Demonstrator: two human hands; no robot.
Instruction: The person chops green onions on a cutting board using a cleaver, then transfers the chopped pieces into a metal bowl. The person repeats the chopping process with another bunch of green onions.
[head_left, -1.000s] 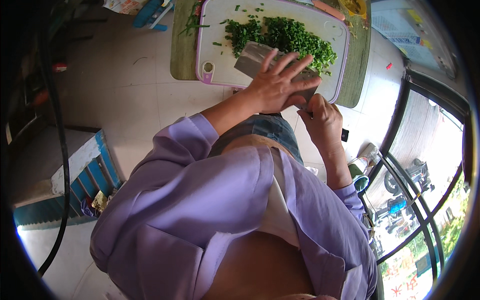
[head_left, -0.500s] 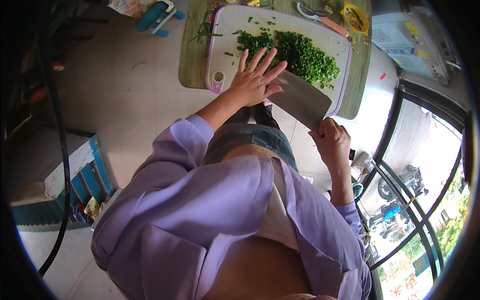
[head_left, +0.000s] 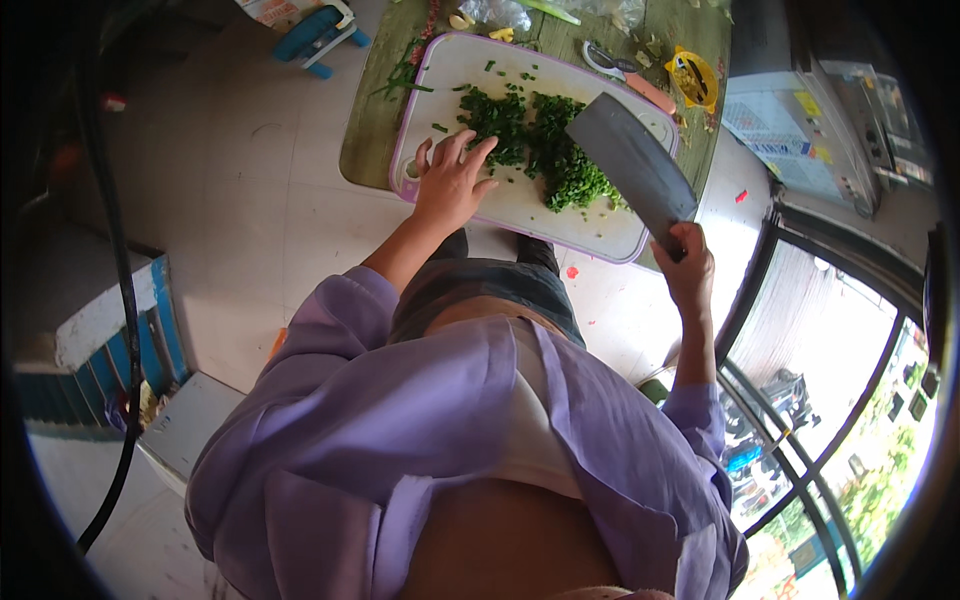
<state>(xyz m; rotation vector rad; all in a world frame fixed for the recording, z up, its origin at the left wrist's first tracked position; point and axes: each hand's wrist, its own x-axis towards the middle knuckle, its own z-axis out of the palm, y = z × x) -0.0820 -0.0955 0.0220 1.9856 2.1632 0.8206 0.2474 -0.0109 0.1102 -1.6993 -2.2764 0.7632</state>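
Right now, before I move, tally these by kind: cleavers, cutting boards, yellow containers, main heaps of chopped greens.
Cleaver: 1, in the right hand
Cutting board: 1
Yellow container: 1
Main heaps of chopped greens: 2
Total: 5

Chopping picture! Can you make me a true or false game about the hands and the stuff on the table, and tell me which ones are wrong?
1. The right hand holds a cleaver. True.
2. The left hand holds the cleaver too. False: it is open, apart from the cleaver.
3. Chopped greens lie on the cutting board. True.
4. The cutting board has an orange edge. False: its edge is purple.
5. The cutting board lies on a greenish table. True.
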